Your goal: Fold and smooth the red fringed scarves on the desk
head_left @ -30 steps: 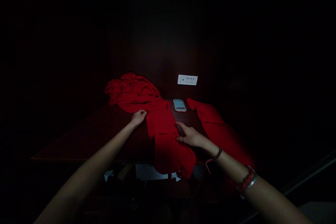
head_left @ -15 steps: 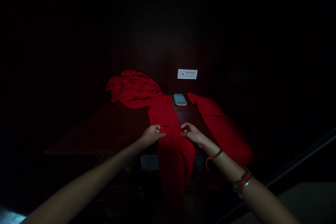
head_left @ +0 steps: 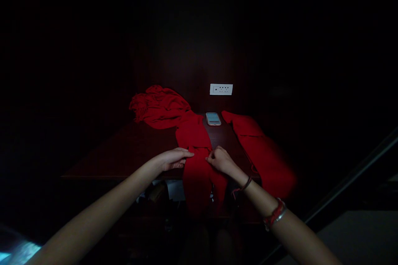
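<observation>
A long red scarf (head_left: 193,132) lies across the dark table and hangs over its front edge. Its far end is a loose heap with what looks like fringe at the left, and its nearer part is laid in a flat, folded strip. My left hand (head_left: 177,158) grips the strip's left edge, thumb on top and fingers beneath. At the opposite edge, my right hand (head_left: 219,160) is closed in a pinch on the cloth. Both hands are near the table's front edge. A red cord and a bangle circle my right forearm.
Another folded red cloth (head_left: 253,136) lies along the table's right side, its near end blurred. A phone (head_left: 213,119) rests between the cloths. Behind it, a white socket plate (head_left: 221,89) is on the dark wall. The wooden tabletop (head_left: 124,153) extends left; the surroundings are very dark.
The scarf's hanging end now reaches less far down. My left hand has shifted slightly left with its fingers straighter, and my right hand has closed more tightly at the right edge.
</observation>
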Demonstrator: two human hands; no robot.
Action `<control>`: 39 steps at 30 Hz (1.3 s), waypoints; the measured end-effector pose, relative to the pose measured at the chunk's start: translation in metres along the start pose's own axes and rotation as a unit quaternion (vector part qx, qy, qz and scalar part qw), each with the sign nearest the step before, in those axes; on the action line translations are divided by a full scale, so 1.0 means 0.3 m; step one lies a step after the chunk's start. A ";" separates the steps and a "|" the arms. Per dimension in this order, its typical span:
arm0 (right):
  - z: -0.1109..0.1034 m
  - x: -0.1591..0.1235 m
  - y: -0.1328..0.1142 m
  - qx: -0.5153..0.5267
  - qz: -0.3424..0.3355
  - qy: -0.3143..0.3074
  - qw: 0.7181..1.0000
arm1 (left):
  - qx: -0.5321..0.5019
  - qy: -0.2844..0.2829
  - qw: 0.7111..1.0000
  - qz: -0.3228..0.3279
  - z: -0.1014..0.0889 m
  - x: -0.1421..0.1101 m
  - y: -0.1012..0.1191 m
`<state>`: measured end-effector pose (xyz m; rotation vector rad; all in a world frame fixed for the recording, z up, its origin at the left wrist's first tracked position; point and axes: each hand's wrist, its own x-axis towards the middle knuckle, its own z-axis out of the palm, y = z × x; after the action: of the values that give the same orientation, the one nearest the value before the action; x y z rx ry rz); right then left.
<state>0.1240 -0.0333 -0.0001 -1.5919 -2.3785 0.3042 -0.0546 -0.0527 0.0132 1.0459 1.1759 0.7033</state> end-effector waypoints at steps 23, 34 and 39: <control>-0.028 0.000 -0.001 0.344 0.085 -0.021 0.935 | 0.137 0.126 0.975 0.119 0.015 -0.026 -0.061; -0.094 -0.024 0.030 0.709 0.103 -0.152 0.681 | 0.095 0.210 0.971 0.071 -0.002 -0.036 -0.085; -0.158 -0.078 0.034 0.698 0.057 -0.200 0.685 | 0.296 0.284 0.893 0.185 -0.048 0.007 -0.121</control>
<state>0.1570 -0.0497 0.0393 -0.8224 -1.2805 2.0155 -0.0705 -0.0609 -0.0215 1.6730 1.7896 1.0244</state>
